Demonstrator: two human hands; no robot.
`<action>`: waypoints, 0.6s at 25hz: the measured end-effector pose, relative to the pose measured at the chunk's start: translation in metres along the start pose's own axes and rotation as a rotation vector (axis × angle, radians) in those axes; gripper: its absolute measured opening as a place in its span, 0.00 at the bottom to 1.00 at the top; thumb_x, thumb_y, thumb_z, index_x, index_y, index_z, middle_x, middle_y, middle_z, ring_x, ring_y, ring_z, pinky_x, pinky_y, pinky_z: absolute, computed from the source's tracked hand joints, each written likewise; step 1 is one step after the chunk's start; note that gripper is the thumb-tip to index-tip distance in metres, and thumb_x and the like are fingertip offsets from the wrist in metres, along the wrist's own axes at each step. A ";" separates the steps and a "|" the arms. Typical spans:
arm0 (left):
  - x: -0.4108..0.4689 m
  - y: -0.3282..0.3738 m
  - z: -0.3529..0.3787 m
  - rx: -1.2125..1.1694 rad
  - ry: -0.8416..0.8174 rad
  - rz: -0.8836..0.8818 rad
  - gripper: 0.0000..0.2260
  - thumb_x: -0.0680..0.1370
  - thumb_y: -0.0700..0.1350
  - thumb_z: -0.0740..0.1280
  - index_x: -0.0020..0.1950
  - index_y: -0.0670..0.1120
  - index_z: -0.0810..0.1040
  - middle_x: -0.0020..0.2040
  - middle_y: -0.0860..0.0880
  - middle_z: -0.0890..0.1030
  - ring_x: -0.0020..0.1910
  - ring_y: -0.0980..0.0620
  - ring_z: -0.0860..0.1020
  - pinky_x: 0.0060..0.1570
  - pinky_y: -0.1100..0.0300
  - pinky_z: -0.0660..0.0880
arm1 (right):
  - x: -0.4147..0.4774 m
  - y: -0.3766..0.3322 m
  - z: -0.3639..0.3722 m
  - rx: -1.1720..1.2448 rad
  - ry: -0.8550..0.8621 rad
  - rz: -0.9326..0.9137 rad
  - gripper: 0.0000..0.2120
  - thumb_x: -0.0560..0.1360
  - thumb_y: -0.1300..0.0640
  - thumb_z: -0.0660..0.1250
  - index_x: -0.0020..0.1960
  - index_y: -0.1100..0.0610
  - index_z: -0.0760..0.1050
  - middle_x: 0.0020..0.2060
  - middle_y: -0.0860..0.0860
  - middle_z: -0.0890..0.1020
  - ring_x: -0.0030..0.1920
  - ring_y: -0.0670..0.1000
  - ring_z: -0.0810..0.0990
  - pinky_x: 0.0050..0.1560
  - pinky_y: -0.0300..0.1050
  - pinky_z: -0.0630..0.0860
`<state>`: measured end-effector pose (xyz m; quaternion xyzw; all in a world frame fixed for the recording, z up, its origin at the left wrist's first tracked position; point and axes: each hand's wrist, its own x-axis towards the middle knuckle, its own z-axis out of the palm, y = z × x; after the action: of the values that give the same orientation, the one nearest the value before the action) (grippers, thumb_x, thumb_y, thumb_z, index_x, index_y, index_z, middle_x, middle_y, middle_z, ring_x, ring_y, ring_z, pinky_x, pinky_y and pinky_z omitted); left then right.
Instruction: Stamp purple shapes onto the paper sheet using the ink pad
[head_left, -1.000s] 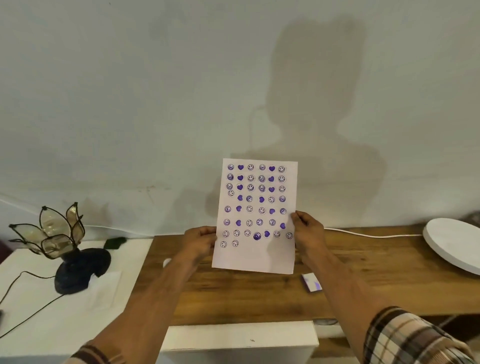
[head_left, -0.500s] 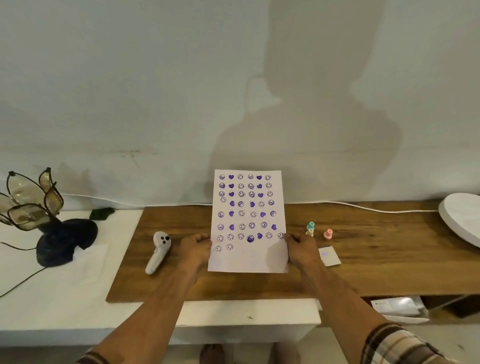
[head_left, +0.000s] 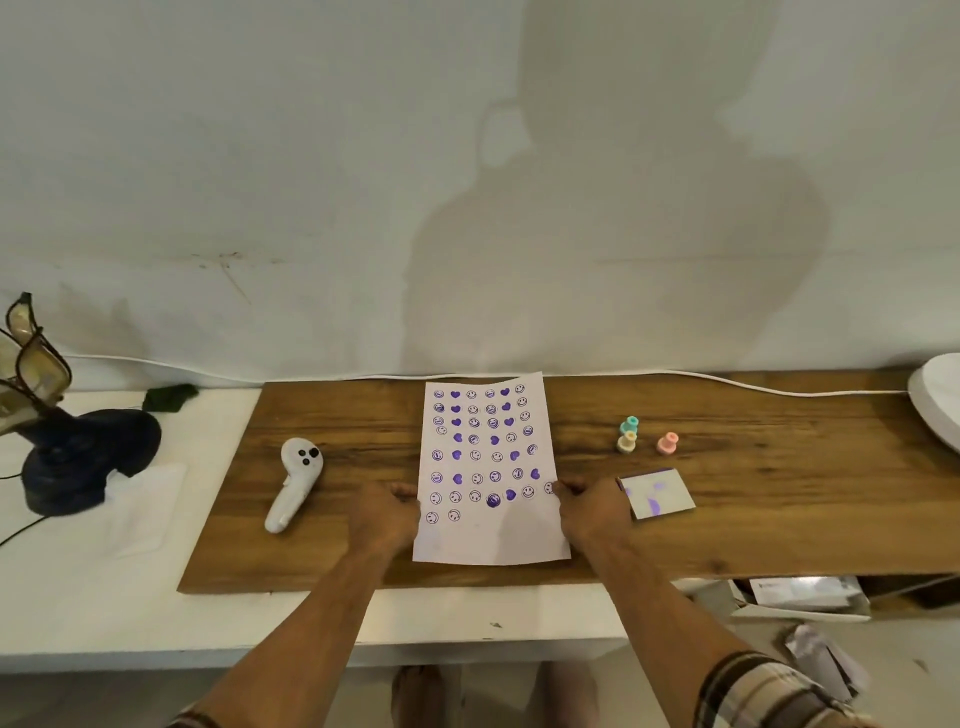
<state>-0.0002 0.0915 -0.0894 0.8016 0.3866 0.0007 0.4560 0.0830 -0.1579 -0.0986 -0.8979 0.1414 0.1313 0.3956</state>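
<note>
Head view: the paper sheet (head_left: 491, 467) was held up in the air a moment ago, and now it lies flat on the wooden board (head_left: 353, 415). The left hand (head_left: 387, 512) and right hand (head_left: 589, 506) pinch its side edges (thumbs seem to be on top). Rows of purple faces and hearts nearly fill it. The ink pad (head_left: 657, 492) sits just beside the right hand, so the stamping looks almost done.
</note>
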 end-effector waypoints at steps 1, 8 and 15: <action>0.001 -0.002 0.002 0.016 0.002 0.012 0.06 0.74 0.40 0.75 0.50 0.44 0.88 0.50 0.44 0.89 0.49 0.45 0.85 0.55 0.49 0.82 | -0.001 0.001 0.001 -0.030 0.003 -0.004 0.11 0.78 0.48 0.75 0.43 0.55 0.83 0.43 0.56 0.87 0.37 0.51 0.79 0.38 0.44 0.75; 0.003 -0.008 0.010 0.118 0.010 0.067 0.07 0.75 0.39 0.74 0.52 0.43 0.89 0.51 0.44 0.89 0.46 0.46 0.85 0.50 0.57 0.79 | -0.005 0.007 0.001 -0.077 0.039 -0.055 0.11 0.81 0.49 0.72 0.41 0.51 0.77 0.47 0.56 0.87 0.40 0.51 0.78 0.44 0.47 0.78; -0.013 0.002 -0.005 0.248 -0.101 0.190 0.12 0.76 0.41 0.74 0.59 0.44 0.85 0.56 0.46 0.88 0.50 0.48 0.84 0.48 0.58 0.80 | -0.027 -0.002 -0.018 -0.224 0.060 -0.148 0.13 0.83 0.47 0.68 0.53 0.55 0.83 0.42 0.51 0.84 0.36 0.47 0.77 0.36 0.40 0.71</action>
<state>-0.0097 0.0865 -0.0803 0.8837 0.2830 -0.0442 0.3702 0.0612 -0.1656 -0.0762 -0.9480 0.0712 0.0896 0.2971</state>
